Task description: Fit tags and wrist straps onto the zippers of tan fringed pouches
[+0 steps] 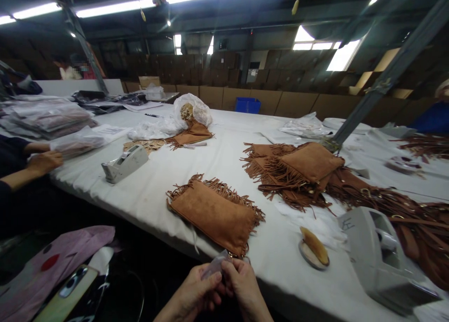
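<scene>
A brown suede pouch with fringed edges (213,212) lies at the table's front edge, its near corner toward me. At that corner, small metal hardware (232,255) shows just above my fingers. Between my hands is a small translucent wrapping piece (213,266). My left hand (196,288) is closed on it, thumb laid along the lower side. With thumb and fingers pinched together, my right hand (241,281) grips the same piece beside the hardware. Whether the right fingers also hold the hardware is hidden.
More fringed pouches (308,163) and brown straps (417,219) lie to the right. A large tape dispenser (375,256) and a round dish with a yellowish piece (314,248) stand nearby. Leftward are a smaller tape dispenser (126,164), bagged stacks (45,116) and another person's hand (45,163).
</scene>
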Available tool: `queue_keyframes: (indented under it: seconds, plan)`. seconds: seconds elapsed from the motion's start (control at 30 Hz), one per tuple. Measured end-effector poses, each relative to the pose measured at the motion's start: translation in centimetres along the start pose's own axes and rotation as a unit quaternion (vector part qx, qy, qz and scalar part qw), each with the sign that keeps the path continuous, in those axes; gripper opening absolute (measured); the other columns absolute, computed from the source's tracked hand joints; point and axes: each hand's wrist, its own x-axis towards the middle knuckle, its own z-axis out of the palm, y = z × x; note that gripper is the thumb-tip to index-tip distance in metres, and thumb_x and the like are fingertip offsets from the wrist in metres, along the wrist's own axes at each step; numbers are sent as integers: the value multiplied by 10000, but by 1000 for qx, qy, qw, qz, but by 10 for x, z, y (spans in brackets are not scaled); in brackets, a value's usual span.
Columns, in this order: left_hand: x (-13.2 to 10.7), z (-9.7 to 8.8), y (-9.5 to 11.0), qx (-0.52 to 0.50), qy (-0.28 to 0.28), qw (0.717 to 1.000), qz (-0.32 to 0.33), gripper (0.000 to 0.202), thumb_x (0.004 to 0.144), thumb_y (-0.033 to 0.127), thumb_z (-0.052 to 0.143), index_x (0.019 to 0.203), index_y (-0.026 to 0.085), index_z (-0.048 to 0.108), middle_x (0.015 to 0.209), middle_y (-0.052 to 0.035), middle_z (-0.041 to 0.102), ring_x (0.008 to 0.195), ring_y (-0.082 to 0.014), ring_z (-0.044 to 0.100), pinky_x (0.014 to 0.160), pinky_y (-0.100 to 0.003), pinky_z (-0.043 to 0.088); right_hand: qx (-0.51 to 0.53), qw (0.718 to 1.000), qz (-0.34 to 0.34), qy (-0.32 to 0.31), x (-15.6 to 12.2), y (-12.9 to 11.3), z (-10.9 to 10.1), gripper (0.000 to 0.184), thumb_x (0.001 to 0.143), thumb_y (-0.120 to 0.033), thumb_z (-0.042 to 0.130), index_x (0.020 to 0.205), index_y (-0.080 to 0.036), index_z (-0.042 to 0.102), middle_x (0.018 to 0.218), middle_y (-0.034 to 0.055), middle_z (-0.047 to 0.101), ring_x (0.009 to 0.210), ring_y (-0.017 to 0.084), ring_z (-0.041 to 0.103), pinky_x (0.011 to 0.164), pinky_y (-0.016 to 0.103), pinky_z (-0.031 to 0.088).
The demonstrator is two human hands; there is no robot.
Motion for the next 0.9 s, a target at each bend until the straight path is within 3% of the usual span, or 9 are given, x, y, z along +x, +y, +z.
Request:
queue_keyframes:
  seconds: [0.13,0.3,0.43,0.57,0.77,0.9]
  plan:
    - [2,0,-7,-9,0,1000,16,562,721,653,613,818,104,680,596,-56,663,353,-42,445,340,-150,250,8,1000,12,-5,1,-1,-1,268,666,-412,585,567,-188,476,401,-103,371,320,29,246,330,188,200]
    - [8,-1,-14,1,60,997,49,537,651,615,710,748,88,674,560,-47,653,360,-46,460,341,-144,263,-22,1000,11,2,2,-2,-3,246,658,-396,569,568,-182,485,402,-98,374,323,33,267,328,187,202]
    - [3,-1,-11,-28,51,998,35,521,637,576,748,858,108,688,692,-53,675,499,-75,565,421,-146,369,-9,1000,16,4,1,-3,-2,242,653,-397,563,568,-193,463,396,-106,358,320,28,250,328,185,195]
    - [1,3,-6,-44,20,998,39,527,615,486,804,981,129,678,685,-25,654,483,-60,524,443,-158,386,9,1000,22,2,1,-5,-1,262,645,-408,581,560,-194,457,386,-107,352,321,26,245,332,184,185]
    - [10,14,-16,23,121,983,135,447,691,552,702,686,107,661,511,17,560,352,-31,359,347,-165,241,17,999,25,-14,1,-7,-2,285,647,-428,618,592,-180,489,409,-72,457,318,23,259,327,181,190]
    - [5,19,-22,97,151,968,178,481,764,586,605,657,119,642,399,62,431,350,-46,335,370,-176,259,7,1000,16,-22,0,-7,-2,282,657,-425,614,591,-182,487,406,-65,472,315,28,282,322,177,223]
